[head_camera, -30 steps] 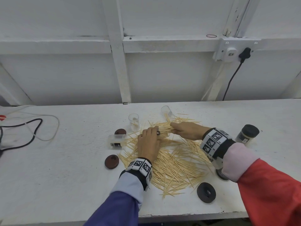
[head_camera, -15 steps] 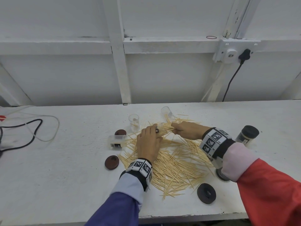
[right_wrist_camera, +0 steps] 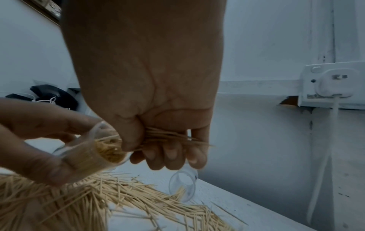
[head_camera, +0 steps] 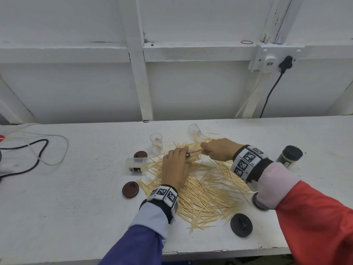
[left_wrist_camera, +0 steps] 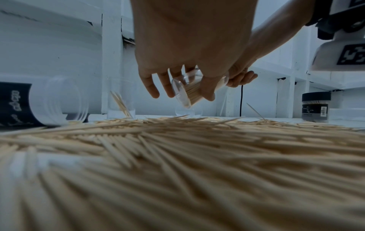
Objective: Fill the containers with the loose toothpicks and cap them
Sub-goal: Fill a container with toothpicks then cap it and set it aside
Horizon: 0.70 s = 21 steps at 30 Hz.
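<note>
Toothpicks: thin pale wooden toothpicks (head_camera: pixel 206 186) lie in a loose heap mid-tabletop, beneath and between both hands.
Far left: white tabletop (head_camera: pixel 76 188); a clear plastic container (head_camera: pixel 136 165) lies on its side, another (head_camera: pixel 156 143) stands upright, nearly empty, with brown round caps (head_camera: pixel 130 189) close by.
Left hand: left hand (head_camera: pixel 175 169) curls round a clear cylindrical container (left_wrist_camera: pixel 194 89), tilted, mouth toward the right hand and already well packed.
Right hand: right hand (head_camera: pixel 219 152) pinches a bundle of toothpicks (right_wrist_camera: pixel 168 137), tips at that mouth.
Doing it well: keep the bundle parallel and aligned with the opening, slide it in gently, then release.
Far right: black-capped filled jar (head_camera: pixel 289 157); black round cap (head_camera: pixel 241 225) at the front edge.
</note>
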Tool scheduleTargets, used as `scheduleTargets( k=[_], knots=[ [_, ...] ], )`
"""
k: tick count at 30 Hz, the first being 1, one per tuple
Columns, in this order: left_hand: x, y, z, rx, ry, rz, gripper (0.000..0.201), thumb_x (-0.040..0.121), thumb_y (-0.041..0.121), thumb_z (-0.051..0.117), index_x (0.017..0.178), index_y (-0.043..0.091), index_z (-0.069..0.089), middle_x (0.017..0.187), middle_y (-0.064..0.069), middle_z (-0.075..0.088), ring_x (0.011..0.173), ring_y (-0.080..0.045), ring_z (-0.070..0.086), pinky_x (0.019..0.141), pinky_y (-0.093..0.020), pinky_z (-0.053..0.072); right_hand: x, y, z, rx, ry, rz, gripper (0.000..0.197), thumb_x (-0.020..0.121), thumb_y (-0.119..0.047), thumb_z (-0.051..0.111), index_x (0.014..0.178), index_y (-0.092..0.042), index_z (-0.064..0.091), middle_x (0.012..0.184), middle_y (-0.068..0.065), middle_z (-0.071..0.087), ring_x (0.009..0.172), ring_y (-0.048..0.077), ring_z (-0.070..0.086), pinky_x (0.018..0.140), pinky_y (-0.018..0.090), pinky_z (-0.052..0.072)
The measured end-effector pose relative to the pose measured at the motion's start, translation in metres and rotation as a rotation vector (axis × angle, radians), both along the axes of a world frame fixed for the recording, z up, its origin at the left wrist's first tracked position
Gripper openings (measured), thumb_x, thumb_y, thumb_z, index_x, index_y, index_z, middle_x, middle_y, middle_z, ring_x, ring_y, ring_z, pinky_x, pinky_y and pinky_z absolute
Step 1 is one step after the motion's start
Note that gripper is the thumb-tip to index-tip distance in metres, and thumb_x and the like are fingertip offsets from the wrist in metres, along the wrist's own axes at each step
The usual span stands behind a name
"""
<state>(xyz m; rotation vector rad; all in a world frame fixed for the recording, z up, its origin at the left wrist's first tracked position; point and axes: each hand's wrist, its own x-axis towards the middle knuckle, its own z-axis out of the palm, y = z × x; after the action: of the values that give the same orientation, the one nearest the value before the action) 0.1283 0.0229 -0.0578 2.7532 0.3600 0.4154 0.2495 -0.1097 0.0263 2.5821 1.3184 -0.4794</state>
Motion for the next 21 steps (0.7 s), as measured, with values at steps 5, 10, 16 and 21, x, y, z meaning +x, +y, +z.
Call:
scheduleTargets(
  k=[5,10,16,21],
  knots=[
    [-0.002,-0.002,0.0,0.025,0.054,0.021,0.053,0.098,0.038,0.048,0.146,0.022,0.033,0.14,0.003,0.044,0.127,-0.02,0.038,0.102,-0.034,0.029,-0.005,0.006,0.001,0.006,-0.129,0.068,0.022,0.104,-0.027,0.033,0.111,-0.011,0.046,0.093,0.006,0.057,0.076,0.022,0.049,0.068,0.033,0.037],
    [-0.001,-0.002,0.0,0.004,0.065,0.021,0.054,0.098,0.04,0.047,0.146,0.022,0.032,0.14,0.002,0.045,0.126,-0.02,0.038,0.101,-0.035,0.029,-0.005,0.011,-0.006,0.03,-0.14,0.132,0.015,0.103,-0.018,0.041,0.113,-0.008,0.043,0.098,0.009,0.059,0.076,0.024,0.051,0.065,0.033,0.039],
    [-0.001,-0.003,0.001,-0.022,0.067,0.034,0.054,0.098,0.042,0.047,0.146,0.022,0.032,0.14,0.002,0.045,0.126,-0.02,0.039,0.102,-0.036,0.03,0.001,0.018,0.003,0.214,0.194,-0.058,0.027,0.094,-0.01,0.056,0.119,-0.008,0.048,0.1,0.006,0.053,0.086,0.019,0.048,0.064,0.024,0.035],
    [-0.001,-0.002,0.0,-0.056,0.053,0.045,0.054,0.097,0.044,0.048,0.145,0.022,0.034,0.139,0.003,0.046,0.124,-0.02,0.041,0.101,-0.036,0.032,0.009,0.011,0.007,0.301,0.286,-0.092,0.046,0.081,0.0,0.069,0.122,-0.012,0.053,0.103,0.0,0.056,0.092,0.019,0.055,0.075,0.026,0.045]
  ],
)
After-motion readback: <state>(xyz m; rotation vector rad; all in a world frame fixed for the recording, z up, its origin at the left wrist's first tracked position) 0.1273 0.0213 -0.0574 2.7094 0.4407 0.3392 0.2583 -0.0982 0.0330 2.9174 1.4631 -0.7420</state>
